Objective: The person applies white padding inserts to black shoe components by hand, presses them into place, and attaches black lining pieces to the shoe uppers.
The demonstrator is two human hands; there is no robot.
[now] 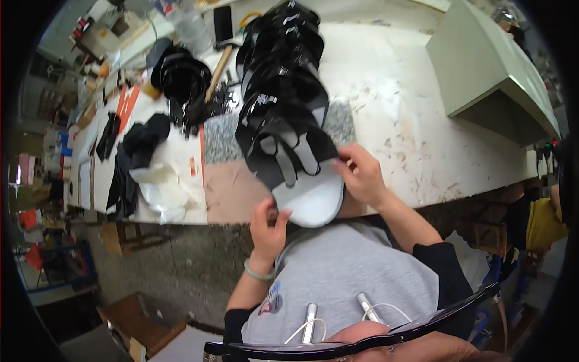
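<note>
At the near edge of the table lies a black shoe upper (pixel 310 202) with a pale grey-white lining, its rounded end toward me. My left hand (pixel 267 229) pinches the lower left rim of that end. On the opposite side, my right hand (pixel 362 175) grips the right rim between thumb and fingers. Just beyond, and touching or overlapping it, runs a long row of nested glossy black shoe uppers (pixel 280 69) reaching toward the back of the table. Where the held piece ends and the row begins is hard to tell.
Under the row are a speckled stone slab (pixel 222 140) and a brownish board (pixel 229 190). Leftward lie a wooden-handled tool (pixel 218 73), another glossy black pile (pixel 181 75), black material (pixel 139 145) and a crumpled white sheet (pixel 163 190). A pale green metal housing (pixel 476 54) stands at right.
</note>
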